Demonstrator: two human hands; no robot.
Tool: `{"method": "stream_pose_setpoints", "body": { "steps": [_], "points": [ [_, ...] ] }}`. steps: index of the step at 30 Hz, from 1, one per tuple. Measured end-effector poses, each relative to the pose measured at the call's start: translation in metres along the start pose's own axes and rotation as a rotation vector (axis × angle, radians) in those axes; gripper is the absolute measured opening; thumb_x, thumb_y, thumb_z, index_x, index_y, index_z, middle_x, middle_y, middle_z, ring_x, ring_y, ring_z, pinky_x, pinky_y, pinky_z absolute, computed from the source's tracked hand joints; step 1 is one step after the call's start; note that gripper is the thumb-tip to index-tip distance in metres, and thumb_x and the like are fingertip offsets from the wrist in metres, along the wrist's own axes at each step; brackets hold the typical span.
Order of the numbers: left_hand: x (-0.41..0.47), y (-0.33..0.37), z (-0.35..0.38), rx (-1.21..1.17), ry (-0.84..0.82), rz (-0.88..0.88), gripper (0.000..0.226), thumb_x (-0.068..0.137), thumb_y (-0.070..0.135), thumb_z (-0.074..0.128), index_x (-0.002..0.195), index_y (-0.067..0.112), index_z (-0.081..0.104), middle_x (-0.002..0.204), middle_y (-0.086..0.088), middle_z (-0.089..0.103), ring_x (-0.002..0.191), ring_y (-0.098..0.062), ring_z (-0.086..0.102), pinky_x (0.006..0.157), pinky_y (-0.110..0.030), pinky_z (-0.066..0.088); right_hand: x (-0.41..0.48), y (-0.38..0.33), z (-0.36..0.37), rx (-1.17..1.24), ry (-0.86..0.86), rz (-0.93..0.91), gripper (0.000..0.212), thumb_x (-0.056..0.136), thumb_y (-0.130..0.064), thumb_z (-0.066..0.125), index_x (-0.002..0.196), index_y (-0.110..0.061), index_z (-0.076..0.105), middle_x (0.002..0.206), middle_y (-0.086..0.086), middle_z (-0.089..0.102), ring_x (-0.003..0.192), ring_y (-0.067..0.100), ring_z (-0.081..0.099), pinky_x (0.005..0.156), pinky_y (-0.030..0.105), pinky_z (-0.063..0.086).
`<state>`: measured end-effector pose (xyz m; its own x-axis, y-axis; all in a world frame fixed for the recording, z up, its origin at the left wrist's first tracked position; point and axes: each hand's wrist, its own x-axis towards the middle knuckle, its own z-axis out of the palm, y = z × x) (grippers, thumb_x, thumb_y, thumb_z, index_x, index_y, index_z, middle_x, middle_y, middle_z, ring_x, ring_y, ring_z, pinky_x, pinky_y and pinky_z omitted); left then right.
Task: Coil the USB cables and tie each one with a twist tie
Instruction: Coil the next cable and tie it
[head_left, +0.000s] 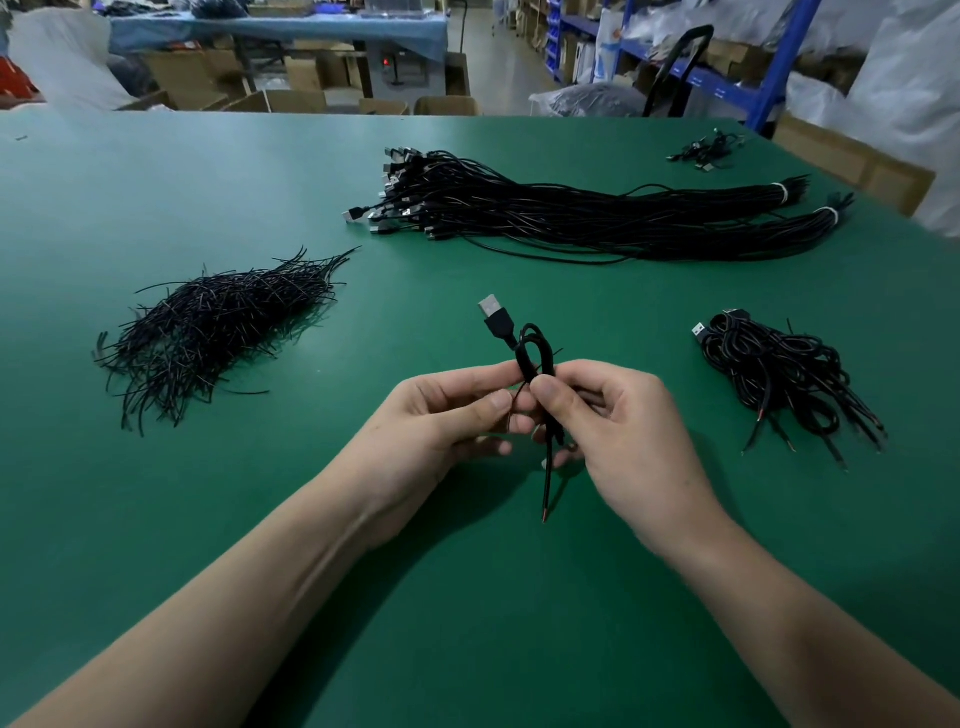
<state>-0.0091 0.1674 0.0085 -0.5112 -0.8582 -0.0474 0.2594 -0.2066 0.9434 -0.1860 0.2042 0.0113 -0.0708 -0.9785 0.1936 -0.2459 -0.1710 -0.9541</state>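
A black coiled USB cable (531, 349) stands upright between my hands above the green table (467, 597), its silver plug pointing up and left and its bare wire end hanging down. My left hand (441, 415) pinches a thin black twist tie at the coil's middle with thumb and forefinger. My right hand (608, 415) grips the coil from the right, thumb pressed on its front. A heap of loose black twist ties (218, 327) lies to the left. A pile of tied coiled cables (779, 374) lies to the right.
Two long bundles of straight USB cables (597, 213) bound with white ties stretch across the far middle of the table. A few cables (706, 150) lie near the far right corner. Beyond the table are cardboard boxes, a blue shelf rack and another table.
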Motion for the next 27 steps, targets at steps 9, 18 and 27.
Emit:
{"method": "stream_pose_setpoints", "body": {
  "steps": [9, 18, 27],
  "points": [
    [0.0, -0.002, 0.0, 0.154, 0.069, 0.127, 0.027, 0.08, 0.02, 0.076, 0.106, 0.02, 0.08, 0.103, 0.0, 0.078, 0.079, 0.0, 0.066, 0.069, -0.01, 0.047, 0.0, -0.009, -0.001, 0.321, -0.106, 0.146, 0.023, 0.088, -0.029, 0.066, 0.092, -0.009, 0.077, 0.075, 0.006, 0.067, 0.064, 0.014, 0.064, 0.056, 0.027, 0.056],
    [-0.001, -0.005, 0.001, 0.162, -0.044, 0.16, 0.022, 0.088, 0.018, 0.068, 0.102, 0.003, 0.075, 0.076, -0.001, 0.071, 0.074, -0.008, 0.068, 0.071, -0.009, 0.048, -0.003, -0.019, -0.004, 0.5, -0.296, 0.327, 0.015, 0.08, -0.023, 0.067, 0.077, -0.014, 0.078, 0.069, 0.007, 0.067, 0.057, 0.012, 0.058, 0.049, 0.02, 0.048],
    [0.0, -0.003, -0.002, 0.16, -0.084, 0.041, 0.032, 0.085, 0.023, 0.072, 0.112, 0.005, 0.075, 0.084, 0.0, 0.074, 0.082, -0.012, 0.066, 0.079, -0.018, 0.048, -0.003, -0.022, -0.01, 0.489, -0.401, 0.395, 0.013, 0.076, -0.027, 0.07, 0.076, -0.019, 0.08, 0.069, 0.006, 0.068, 0.055, 0.009, 0.058, 0.047, 0.017, 0.046]
  ]
}}
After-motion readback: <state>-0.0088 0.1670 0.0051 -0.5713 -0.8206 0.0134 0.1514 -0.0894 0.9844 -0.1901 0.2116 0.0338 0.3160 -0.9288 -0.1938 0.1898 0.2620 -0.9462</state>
